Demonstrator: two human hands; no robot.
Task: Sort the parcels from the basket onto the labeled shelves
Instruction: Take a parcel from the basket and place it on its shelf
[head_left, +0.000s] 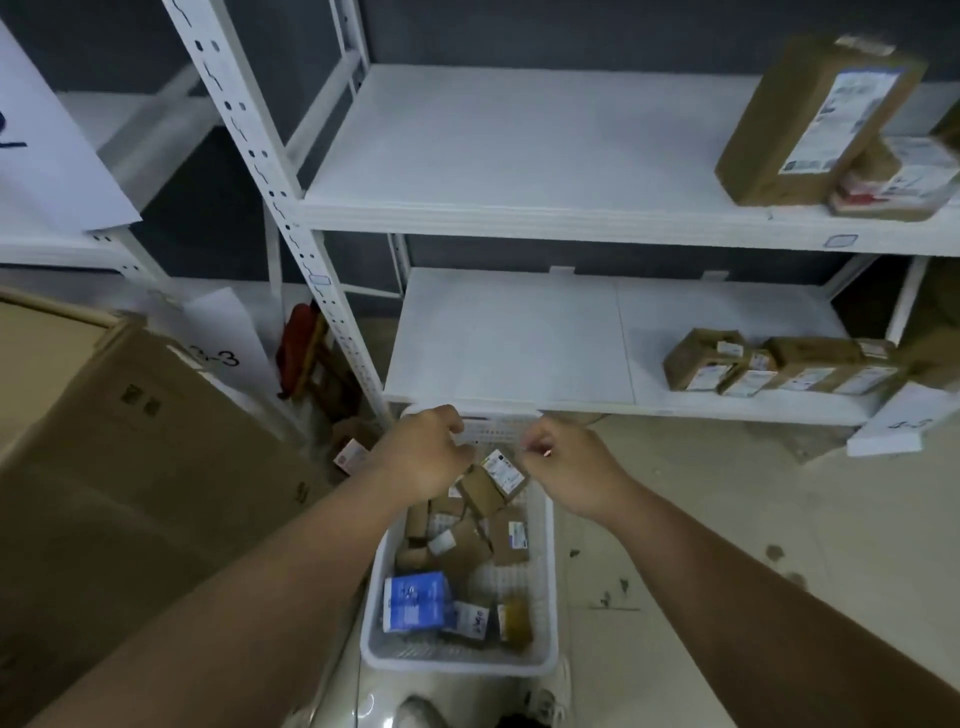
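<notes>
Sign (901, 427) by lower shelf (519, 353) perhaps reads "4-3".

"3-3" on paper sign (221, 343)

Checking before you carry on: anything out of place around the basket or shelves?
Yes. A small labelled parcel lies on the floor left of the basket, by the shelf post. The 4-3 sign hangs crooked off the lower shelf.

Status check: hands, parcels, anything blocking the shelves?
Left hand grips a small brown parcel over the basket. Right hand curled, holding nothing visible. More parcels in basket. Shelf front unobstructed.
</notes>
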